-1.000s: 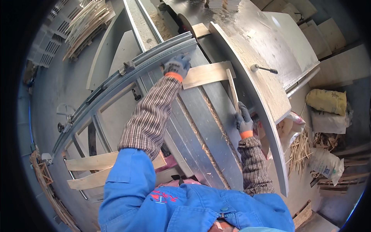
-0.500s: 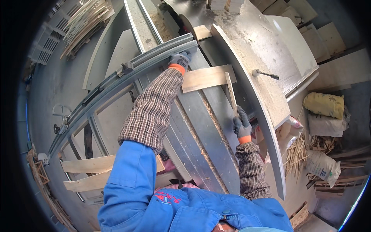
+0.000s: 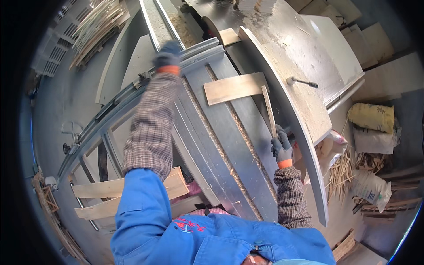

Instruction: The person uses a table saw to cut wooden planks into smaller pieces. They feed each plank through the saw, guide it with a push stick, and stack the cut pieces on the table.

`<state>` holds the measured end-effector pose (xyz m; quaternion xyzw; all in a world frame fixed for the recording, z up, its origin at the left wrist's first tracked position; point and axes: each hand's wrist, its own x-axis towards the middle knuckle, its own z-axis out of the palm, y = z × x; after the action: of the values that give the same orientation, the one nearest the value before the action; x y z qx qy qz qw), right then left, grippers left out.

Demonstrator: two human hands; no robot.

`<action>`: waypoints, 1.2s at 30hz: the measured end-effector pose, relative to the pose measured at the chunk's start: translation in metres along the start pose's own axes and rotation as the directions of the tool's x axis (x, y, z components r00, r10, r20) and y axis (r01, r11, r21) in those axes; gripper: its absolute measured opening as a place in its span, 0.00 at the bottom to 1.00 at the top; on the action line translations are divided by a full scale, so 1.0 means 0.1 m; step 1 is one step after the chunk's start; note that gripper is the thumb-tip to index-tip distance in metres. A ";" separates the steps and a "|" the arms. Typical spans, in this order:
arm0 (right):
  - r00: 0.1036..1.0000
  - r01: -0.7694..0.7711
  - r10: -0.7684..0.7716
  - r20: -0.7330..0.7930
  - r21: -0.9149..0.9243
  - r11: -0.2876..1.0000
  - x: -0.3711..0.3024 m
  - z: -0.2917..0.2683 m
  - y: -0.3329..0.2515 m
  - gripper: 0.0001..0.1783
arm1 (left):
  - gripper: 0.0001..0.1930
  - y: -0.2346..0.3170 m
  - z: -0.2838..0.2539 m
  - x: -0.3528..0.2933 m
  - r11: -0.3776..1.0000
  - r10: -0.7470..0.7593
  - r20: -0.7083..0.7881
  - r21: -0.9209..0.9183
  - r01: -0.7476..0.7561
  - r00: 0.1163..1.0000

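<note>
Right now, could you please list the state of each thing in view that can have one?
Left hand: blurred near the metal rail, grip unclear
Right hand: closed on the wood strip
Wood strip: held, slanting, far end at the board's right end
Board: lying across the table
Table: slotted, strewn with chips
Yellow sack: bulging, lying on a pale sack

Left hand [image 3: 168,55] blurred, its contact uncertain.

Wooden board [image 3: 234,88] on grooved metal table [image 3: 232,141]
</note>
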<state>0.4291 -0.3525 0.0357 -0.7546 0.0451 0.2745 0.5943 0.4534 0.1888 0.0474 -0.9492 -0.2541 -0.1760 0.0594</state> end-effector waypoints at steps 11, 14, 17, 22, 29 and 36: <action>0.998 -0.061 0.060 0.024 0.016 0.998 -0.14 -0.03 -0.12 0.31 | 0.42 0.23 -0.51 -1.22 0.976 0.007 -0.115 -0.216 -0.031 0.993; 0.993 -0.112 0.111 0.025 0.028 0.993 -0.26 -0.10 -0.15 0.30 | 0.34 0.92 -0.32 -1.68 0.889 0.136 0.141 -0.454 -0.058 0.981; 0.994 -0.108 0.107 0.032 0.021 0.994 -0.19 -0.09 -0.14 0.29 | 0.34 1.24 -0.27 -1.70 0.925 0.159 0.396 -0.381 0.004 0.904; 0.999 -0.015 0.013 0.037 0.063 0.998 0.43 0.17 -0.10 0.28 | 0.31 1.40 -0.19 -1.40 0.972 0.037 0.550 -0.214 0.098 0.835; 0.998 0.060 -0.062 0.033 0.053 0.997 0.96 0.50 -0.14 0.27 | 0.31 1.23 0.17 -1.04 0.999 -0.024 0.487 -0.029 0.044 0.873; 0.999 0.048 -0.049 0.017 0.037 0.998 0.98 0.58 -0.22 0.27 | 0.28 1.21 0.17 -1.03 0.984 -0.027 0.420 -0.148 0.098 0.907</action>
<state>0.4992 -0.2672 0.0006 -0.7420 0.0264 0.2661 0.6148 0.4359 0.0402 -0.0094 -0.9578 -0.2756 0.0077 -0.0807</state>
